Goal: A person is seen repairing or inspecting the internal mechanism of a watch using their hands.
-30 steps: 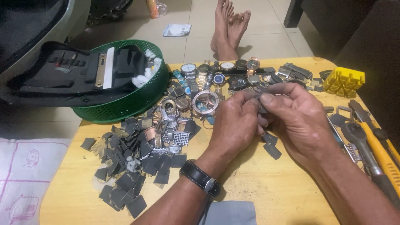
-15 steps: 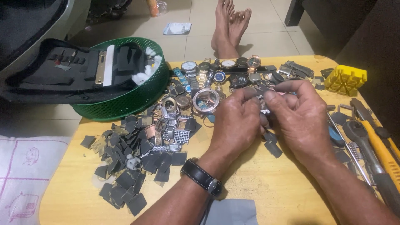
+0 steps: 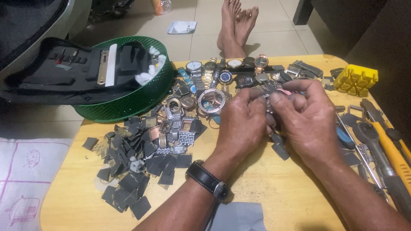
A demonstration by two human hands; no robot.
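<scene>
Small metal watch part (image 3: 269,95) is pinched between fingertips of left hand (image 3: 242,124) and right hand (image 3: 310,122); work judged midway, grey pieces (image 3: 132,171) piled leftward, watches (image 3: 227,68) beyond unsorted.

Warm indoor light, soft shadows, sharp

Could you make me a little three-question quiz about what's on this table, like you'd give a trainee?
1. True or false: the green basket stands at the table's far left corner.
2. Which wrist wears the black-strapped watch: A left, B right?
3. Fill in: the yellow block lies at the far ____ corner.

Key
1. True.
2. A: it is behind the left hand, which meets the right hand on a small metal piece.
3. Right.
</scene>
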